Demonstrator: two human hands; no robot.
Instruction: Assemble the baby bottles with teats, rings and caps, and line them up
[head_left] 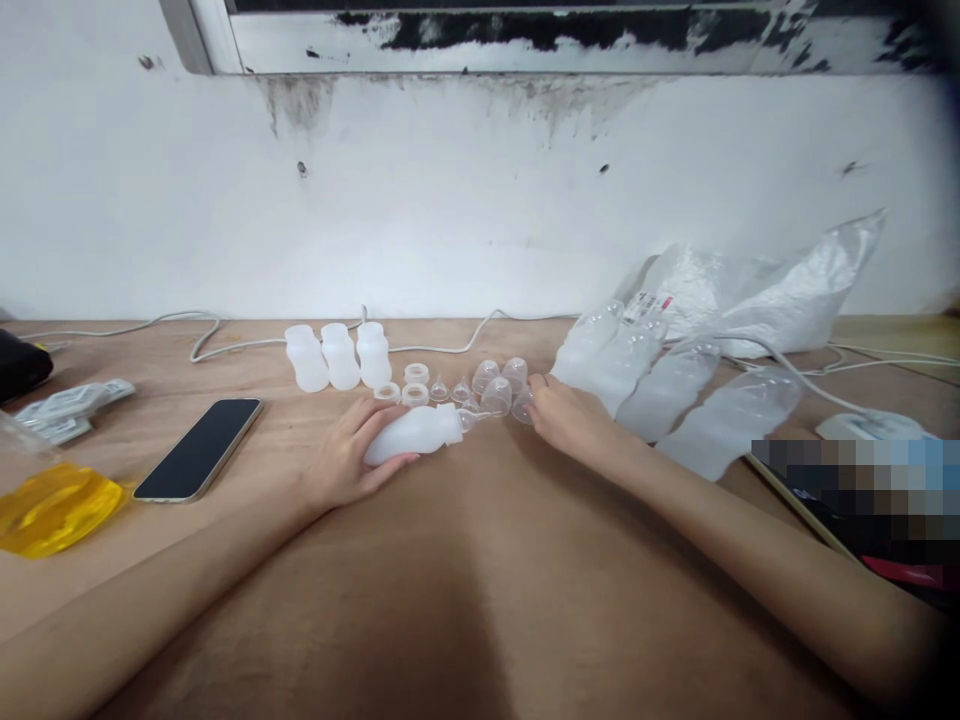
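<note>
My left hand [346, 455] is wrapped round a milky white baby bottle [412, 432], which lies on its side with a clear, long-tipped teat at its right end. My right hand [559, 415] pinches a clear dome cap [523, 406] just right of the teat's tip. Several more dome caps [487, 377] stand beside it. Small clear teats [439, 389] and white screw rings [416, 374] sit behind the held bottle. Three open bottle bodies [340, 356] stand upright further back on the left. Several bottles with clear caps [670, 390] lie slanted beyond my right forearm.
A phone [199, 450] and a yellow pouch [60, 508] lie on the wooden table [420, 600] at left. White cables [480, 340] run along the wall. A clear plastic bag [780, 290] rests at back right, near a white device [874, 425].
</note>
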